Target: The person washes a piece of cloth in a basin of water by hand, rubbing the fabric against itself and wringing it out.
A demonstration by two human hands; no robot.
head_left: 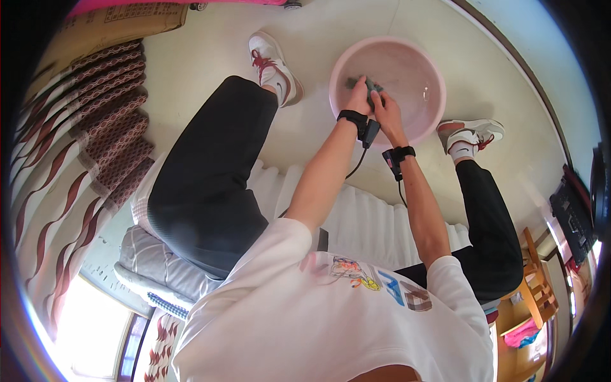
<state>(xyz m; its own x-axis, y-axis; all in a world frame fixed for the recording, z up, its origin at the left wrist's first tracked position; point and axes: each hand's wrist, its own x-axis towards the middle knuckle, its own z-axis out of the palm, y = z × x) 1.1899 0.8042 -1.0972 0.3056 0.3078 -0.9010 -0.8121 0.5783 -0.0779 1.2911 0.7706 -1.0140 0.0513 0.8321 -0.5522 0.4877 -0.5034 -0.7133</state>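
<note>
A pink basin stands on the floor between my feet, with what looks like water in it. Over its near left part both my hands come together on a dark green, wet-looking cloth. My left hand grips the cloth with closed fingers. Close beside it, my right hand pinches the same cloth from the right. Part of the cloth is hidden behind the fingers, and its full shape does not show. Each wrist wears a black strap with a small device and a cable.
My white shoes flank the basin on the pale floor. I sit on a bed with a white skirt. A patterned curtain and a cardboard box are at the left, wooden furniture at the right.
</note>
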